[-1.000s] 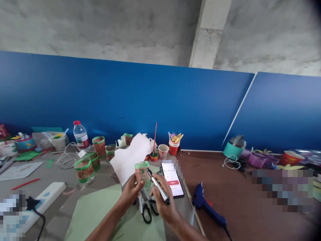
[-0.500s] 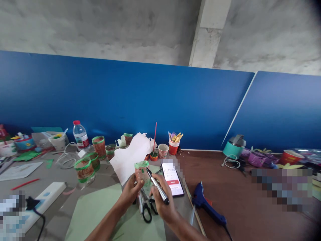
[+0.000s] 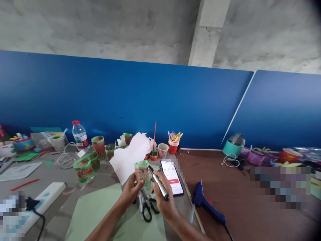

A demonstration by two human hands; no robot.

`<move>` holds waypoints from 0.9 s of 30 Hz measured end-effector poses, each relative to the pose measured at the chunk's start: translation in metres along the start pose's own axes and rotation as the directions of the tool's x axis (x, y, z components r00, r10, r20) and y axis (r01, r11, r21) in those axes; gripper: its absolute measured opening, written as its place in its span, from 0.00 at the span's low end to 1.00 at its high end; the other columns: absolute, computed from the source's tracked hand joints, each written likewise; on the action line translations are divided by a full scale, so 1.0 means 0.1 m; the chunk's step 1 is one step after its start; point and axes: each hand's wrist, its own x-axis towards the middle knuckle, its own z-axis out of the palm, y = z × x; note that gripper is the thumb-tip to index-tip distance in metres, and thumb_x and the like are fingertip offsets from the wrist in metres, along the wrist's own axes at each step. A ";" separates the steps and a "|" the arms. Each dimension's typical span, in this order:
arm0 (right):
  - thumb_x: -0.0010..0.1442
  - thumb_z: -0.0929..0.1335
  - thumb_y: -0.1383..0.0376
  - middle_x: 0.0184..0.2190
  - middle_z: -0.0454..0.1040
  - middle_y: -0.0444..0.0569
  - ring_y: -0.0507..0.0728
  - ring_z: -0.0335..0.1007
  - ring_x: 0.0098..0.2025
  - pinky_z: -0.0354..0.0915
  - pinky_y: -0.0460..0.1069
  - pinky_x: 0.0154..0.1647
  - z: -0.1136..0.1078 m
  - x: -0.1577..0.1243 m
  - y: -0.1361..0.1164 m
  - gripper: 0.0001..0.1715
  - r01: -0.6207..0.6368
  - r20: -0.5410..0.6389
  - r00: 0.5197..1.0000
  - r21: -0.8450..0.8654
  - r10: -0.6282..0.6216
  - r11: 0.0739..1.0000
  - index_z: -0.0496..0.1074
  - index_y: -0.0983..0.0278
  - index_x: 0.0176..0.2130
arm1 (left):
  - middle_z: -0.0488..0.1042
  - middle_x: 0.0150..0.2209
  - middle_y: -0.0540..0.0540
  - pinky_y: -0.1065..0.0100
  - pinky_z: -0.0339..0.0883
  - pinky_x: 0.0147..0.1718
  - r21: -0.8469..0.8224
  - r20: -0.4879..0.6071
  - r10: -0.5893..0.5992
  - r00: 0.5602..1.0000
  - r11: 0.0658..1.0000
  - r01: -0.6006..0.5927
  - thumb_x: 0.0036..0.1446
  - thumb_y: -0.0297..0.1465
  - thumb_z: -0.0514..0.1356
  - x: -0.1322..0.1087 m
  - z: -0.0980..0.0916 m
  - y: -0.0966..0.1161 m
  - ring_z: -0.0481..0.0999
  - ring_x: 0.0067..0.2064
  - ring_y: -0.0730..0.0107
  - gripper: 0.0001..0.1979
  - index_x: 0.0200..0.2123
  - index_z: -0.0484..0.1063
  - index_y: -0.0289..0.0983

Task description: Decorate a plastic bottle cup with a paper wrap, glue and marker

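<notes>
My left hand (image 3: 132,189) is closed round the left side of a small clear cup (image 3: 142,170) with a green rim and a reddish-brown band. A silver marker with black ends (image 3: 159,184) is gripped in my right hand (image 3: 164,195), its tip at the upper right side of the cup. Whether the tip touches the cup I cannot tell. Below the cup, black-handled scissors (image 3: 146,213) lie on a pale green sheet (image 3: 94,209). A torn white sheet (image 3: 131,152) is just behind the cup, and a lit phone (image 3: 172,179) lies right of my right hand.
Several similar green-rimmed cups (image 3: 84,170) stand at the left, near a water bottle (image 3: 80,135). A white power strip (image 3: 45,204) lies front left. On the right are a blue glue gun (image 3: 207,204), a wooden stick (image 3: 193,204) and a teal container (image 3: 232,149). A blue partition (image 3: 120,97) closes off the back.
The marker's tip has shifted slightly right and up, from the front of the cup to its right side, my right hand moving with it. My left hand keeps its hold.
</notes>
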 end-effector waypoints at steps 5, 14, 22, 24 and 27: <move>0.62 0.62 0.69 0.46 0.71 0.53 0.59 0.70 0.48 0.67 0.54 0.49 -0.03 -0.05 -0.06 0.21 0.174 0.181 0.970 -0.060 -0.161 0.983 0.65 0.59 0.54 | 0.74 0.27 0.47 0.69 0.62 0.17 0.012 0.010 -0.018 1.000 1.000 0.018 0.48 0.53 0.60 0.02 -0.02 -0.02 0.70 0.21 0.68 0.33 0.48 0.66 0.33; 0.64 0.61 0.67 0.44 0.72 0.52 0.59 0.71 0.46 0.70 0.54 0.46 0.01 -0.06 0.02 0.19 0.082 0.053 0.996 -0.076 -0.078 0.994 0.64 0.60 0.54 | 0.76 0.30 0.44 0.66 0.68 0.23 0.047 -0.026 0.008 1.000 0.999 -0.007 0.49 0.51 0.60 0.01 -0.01 -0.01 0.75 0.28 0.60 0.30 0.48 0.67 0.35; 0.62 0.61 0.69 0.47 0.70 0.54 0.60 0.69 0.50 0.68 0.55 0.51 0.00 -0.07 -0.02 0.21 0.182 0.134 0.977 -0.102 -0.168 0.978 0.63 0.60 0.55 | 0.75 0.29 0.45 0.66 0.67 0.21 0.055 -0.014 -0.005 1.000 0.998 0.006 0.49 0.53 0.59 0.01 0.00 0.00 0.74 0.25 0.62 0.31 0.47 0.67 0.34; 0.63 0.60 0.69 0.45 0.71 0.53 0.58 0.71 0.47 0.69 0.54 0.48 0.00 -0.05 0.00 0.19 0.140 0.069 0.989 -0.104 -0.133 0.985 0.63 0.60 0.54 | 0.75 0.29 0.45 0.65 0.68 0.23 0.062 -0.025 0.003 1.000 0.998 -0.002 0.48 0.53 0.59 0.01 0.00 -0.01 0.75 0.28 0.61 0.31 0.47 0.67 0.35; 0.63 0.61 0.69 0.45 0.71 0.53 0.58 0.70 0.47 0.69 0.53 0.48 0.00 -0.03 -0.01 0.19 0.141 0.044 0.990 -0.121 -0.137 0.983 0.63 0.60 0.54 | 0.75 0.29 0.45 0.64 0.70 0.26 0.084 -0.037 0.019 0.999 0.996 -0.016 0.48 0.52 0.59 0.01 0.00 0.00 0.76 0.32 0.58 0.30 0.46 0.68 0.36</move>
